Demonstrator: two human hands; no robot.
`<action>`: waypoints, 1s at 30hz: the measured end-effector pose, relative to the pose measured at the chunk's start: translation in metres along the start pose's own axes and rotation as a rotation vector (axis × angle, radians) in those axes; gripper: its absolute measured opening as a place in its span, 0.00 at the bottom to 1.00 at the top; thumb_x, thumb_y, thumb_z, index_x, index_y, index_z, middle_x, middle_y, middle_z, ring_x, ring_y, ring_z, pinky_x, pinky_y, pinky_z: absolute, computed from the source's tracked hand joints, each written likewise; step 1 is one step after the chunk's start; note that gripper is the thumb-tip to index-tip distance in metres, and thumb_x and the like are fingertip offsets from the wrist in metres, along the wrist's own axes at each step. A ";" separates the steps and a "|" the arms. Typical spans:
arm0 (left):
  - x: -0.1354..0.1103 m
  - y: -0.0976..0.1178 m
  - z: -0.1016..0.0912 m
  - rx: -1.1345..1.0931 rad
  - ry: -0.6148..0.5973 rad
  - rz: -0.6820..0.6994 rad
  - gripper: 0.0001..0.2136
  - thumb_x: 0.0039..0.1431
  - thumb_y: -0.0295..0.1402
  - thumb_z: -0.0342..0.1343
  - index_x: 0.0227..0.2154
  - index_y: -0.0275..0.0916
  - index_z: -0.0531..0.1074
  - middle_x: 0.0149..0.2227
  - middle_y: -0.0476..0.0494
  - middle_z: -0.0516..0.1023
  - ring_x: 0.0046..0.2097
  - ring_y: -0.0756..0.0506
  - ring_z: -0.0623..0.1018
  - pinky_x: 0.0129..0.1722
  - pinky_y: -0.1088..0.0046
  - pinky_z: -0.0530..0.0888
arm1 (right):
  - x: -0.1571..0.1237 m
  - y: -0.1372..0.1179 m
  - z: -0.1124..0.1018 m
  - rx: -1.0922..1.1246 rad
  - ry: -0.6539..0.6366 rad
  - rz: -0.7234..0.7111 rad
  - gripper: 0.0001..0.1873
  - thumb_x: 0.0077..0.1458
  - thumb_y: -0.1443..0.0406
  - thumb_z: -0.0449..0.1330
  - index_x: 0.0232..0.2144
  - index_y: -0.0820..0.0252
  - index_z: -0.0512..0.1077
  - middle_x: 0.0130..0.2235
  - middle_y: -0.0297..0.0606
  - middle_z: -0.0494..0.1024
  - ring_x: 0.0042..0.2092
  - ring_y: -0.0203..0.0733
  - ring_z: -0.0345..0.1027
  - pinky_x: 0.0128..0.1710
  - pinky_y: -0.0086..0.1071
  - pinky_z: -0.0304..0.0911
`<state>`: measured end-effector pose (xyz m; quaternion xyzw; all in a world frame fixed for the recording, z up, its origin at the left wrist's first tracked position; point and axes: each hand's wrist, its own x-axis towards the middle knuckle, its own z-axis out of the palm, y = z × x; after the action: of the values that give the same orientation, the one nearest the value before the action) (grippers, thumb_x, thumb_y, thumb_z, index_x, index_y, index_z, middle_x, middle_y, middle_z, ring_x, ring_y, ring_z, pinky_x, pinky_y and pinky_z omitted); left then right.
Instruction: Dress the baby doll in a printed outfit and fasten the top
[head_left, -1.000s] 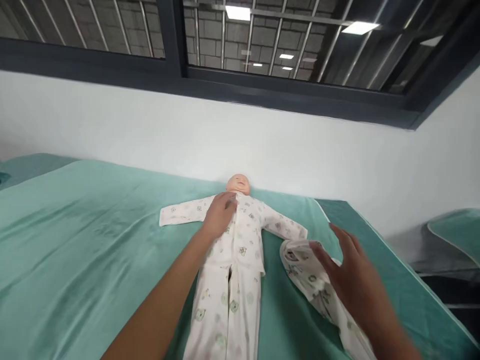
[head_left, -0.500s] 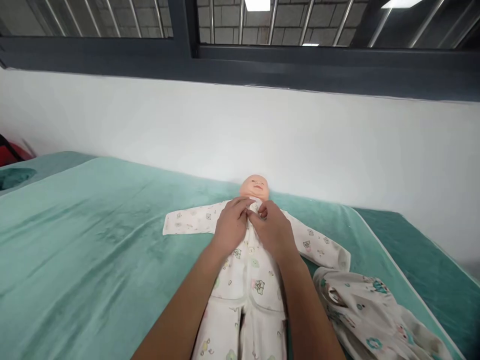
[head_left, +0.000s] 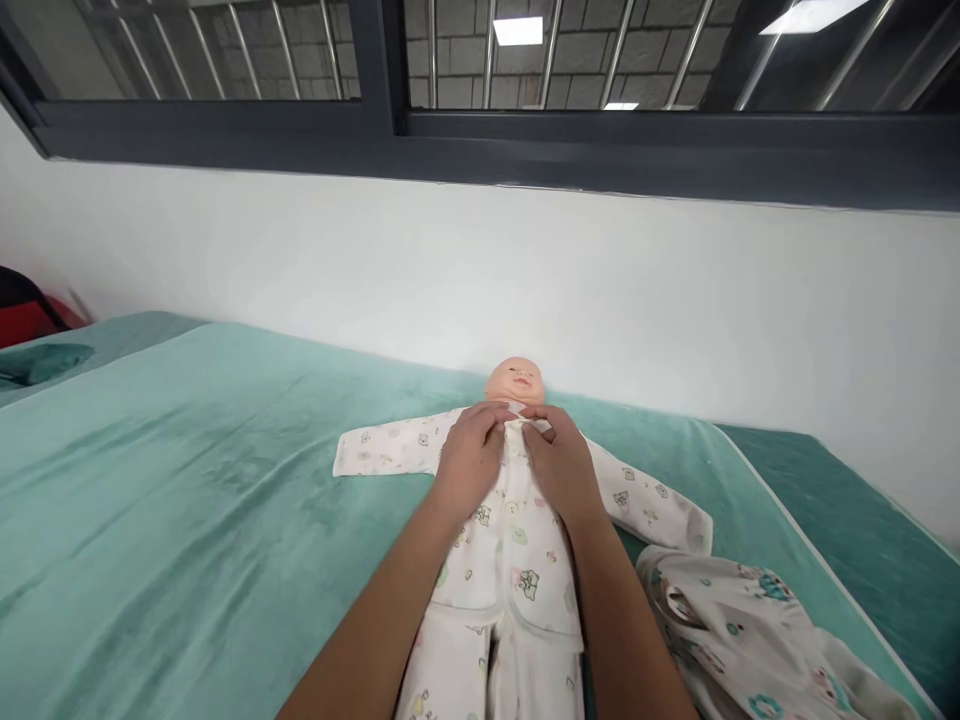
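A baby doll (head_left: 514, 380) lies on its back on a green blanket (head_left: 187, 480), dressed in a white printed romper (head_left: 514, 540) with its sleeves spread out. My left hand (head_left: 469, 455) and my right hand (head_left: 559, 460) rest side by side on the doll's upper chest. Both pinch the romper's front edges just below the collar, fingertips almost meeting at the middle.
A second white printed garment (head_left: 742, 640) lies crumpled on the blanket at the lower right. A white wall (head_left: 480, 270) stands right behind the doll's head, under a dark window frame. A red and dark object (head_left: 22, 310) sits at the far left.
One second ago my right hand was over the crumpled garment at the right; it has since come to the doll's chest beside my left hand. Both hands now sit slightly lower in view.
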<state>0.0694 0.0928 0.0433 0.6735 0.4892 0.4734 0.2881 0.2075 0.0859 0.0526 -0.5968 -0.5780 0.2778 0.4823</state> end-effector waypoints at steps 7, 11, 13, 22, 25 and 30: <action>-0.005 -0.002 0.000 -0.018 0.026 -0.012 0.12 0.65 0.30 0.48 0.44 0.43 0.75 0.55 0.46 0.76 0.59 0.45 0.71 0.61 0.63 0.66 | 0.006 0.008 0.004 -0.014 0.033 -0.084 0.11 0.55 0.62 0.55 0.36 0.55 0.77 0.44 0.38 0.75 0.35 0.41 0.67 0.41 0.39 0.61; -0.007 -0.003 0.000 -0.040 0.025 -0.014 0.12 0.65 0.31 0.48 0.44 0.44 0.75 0.54 0.46 0.75 0.59 0.45 0.71 0.61 0.63 0.66 | 0.006 0.010 0.004 0.041 0.061 -0.150 0.08 0.56 0.62 0.56 0.33 0.55 0.75 0.41 0.37 0.75 0.37 0.41 0.66 0.42 0.38 0.61; -0.008 -0.002 -0.001 -0.050 0.026 -0.020 0.11 0.65 0.31 0.49 0.42 0.44 0.76 0.54 0.45 0.75 0.59 0.45 0.71 0.60 0.63 0.66 | 0.006 0.011 0.003 0.100 0.090 -0.192 0.07 0.57 0.62 0.56 0.33 0.55 0.74 0.41 0.36 0.75 0.38 0.41 0.66 0.41 0.36 0.61; -0.026 0.001 -0.016 -0.158 -0.092 -0.049 0.07 0.63 0.33 0.54 0.39 0.47 0.77 0.61 0.49 0.70 0.64 0.44 0.66 0.64 0.62 0.63 | -0.015 0.008 -0.005 0.278 -0.030 -0.144 0.07 0.58 0.63 0.58 0.38 0.54 0.74 0.37 0.33 0.74 0.33 0.37 0.63 0.35 0.32 0.60; -0.029 -0.001 -0.020 -0.193 -0.120 -0.033 0.07 0.63 0.36 0.55 0.39 0.48 0.78 0.61 0.49 0.70 0.65 0.44 0.65 0.65 0.62 0.61 | -0.032 0.007 -0.004 0.284 0.029 -0.110 0.09 0.57 0.63 0.59 0.42 0.52 0.73 0.38 0.33 0.72 0.34 0.37 0.64 0.31 0.30 0.60; -0.028 -0.001 -0.023 -0.226 -0.149 -0.030 0.08 0.63 0.38 0.56 0.40 0.48 0.79 0.62 0.49 0.69 0.65 0.43 0.65 0.66 0.62 0.61 | -0.047 0.009 0.000 0.265 0.109 -0.136 0.02 0.58 0.63 0.59 0.35 0.53 0.71 0.37 0.33 0.70 0.35 0.38 0.64 0.31 0.31 0.61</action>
<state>0.0456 0.0653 0.0414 0.6625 0.4200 0.4699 0.4048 0.2030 0.0420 0.0335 -0.5015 -0.5484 0.2858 0.6051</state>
